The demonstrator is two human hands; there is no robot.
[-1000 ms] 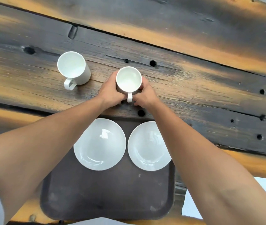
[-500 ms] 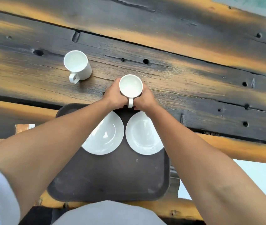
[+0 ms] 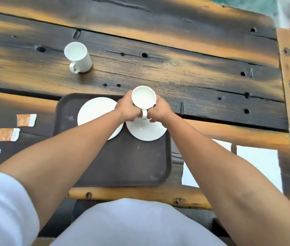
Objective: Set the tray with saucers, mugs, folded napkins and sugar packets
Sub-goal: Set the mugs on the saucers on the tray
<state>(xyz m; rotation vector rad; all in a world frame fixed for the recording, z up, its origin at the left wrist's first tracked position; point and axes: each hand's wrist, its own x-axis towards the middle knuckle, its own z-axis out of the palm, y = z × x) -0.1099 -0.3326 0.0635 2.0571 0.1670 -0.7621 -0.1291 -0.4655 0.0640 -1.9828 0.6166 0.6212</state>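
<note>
Evidently for steadiness, the left hand (image 3: 126,109) and the right hand (image 3: 159,110) wrap the mug (image 3: 144,98) from both sides, holding it over the far part of the right saucer (image 3: 146,133) on the tray (image 3: 123,166), likely to centre it.

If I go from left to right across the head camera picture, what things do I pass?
First the sugar packets → lone mug → left saucer → left hand → held mug → right hand. The tray and right saucer overlap others, so I skipped them.
</note>
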